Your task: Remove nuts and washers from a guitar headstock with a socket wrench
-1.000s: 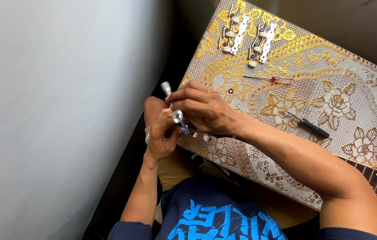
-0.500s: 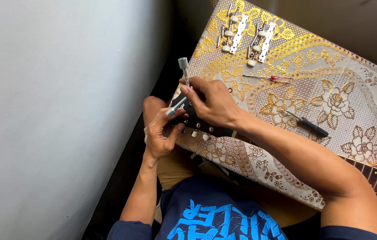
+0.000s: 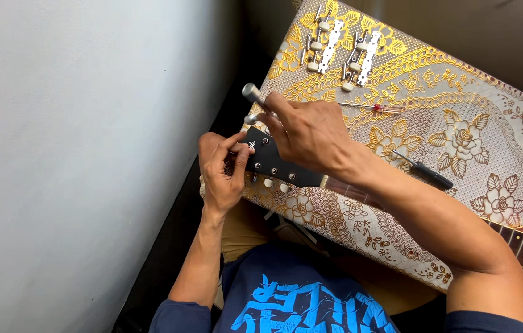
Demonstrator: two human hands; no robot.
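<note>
Now, the black guitar headstock (image 3: 277,163) is seen lying at the near-left edge of the table (image 3: 459,185), which is covered in a gold floral cloth, and it is steadied by the left hand (image 3: 221,172), whose fingers (image 3: 241,161) are closed around its tip. Above the headstock, a silver metal tool (image 3: 252,94) is held in the right hand (image 3: 311,132), the fingers clamped about its shaft. The headstock's long axis is laid from upper left to lower right, the tip pointed up and left toward the wall, the neck (image 3: 348,190) carried away right under the right forearm. A slip can be judged likely: if the tool is pressed off-line, the black face could be scratched, and the headstock, overhanging the table edge, could be twisted out of the left grip. Beyond the headstock, two white tuner strips (image 3: 344,46) are laid out, with a red-handled screwdriver (image 3: 375,108) and a black-handled screwdriver (image 3: 428,174) to its right.
</note>
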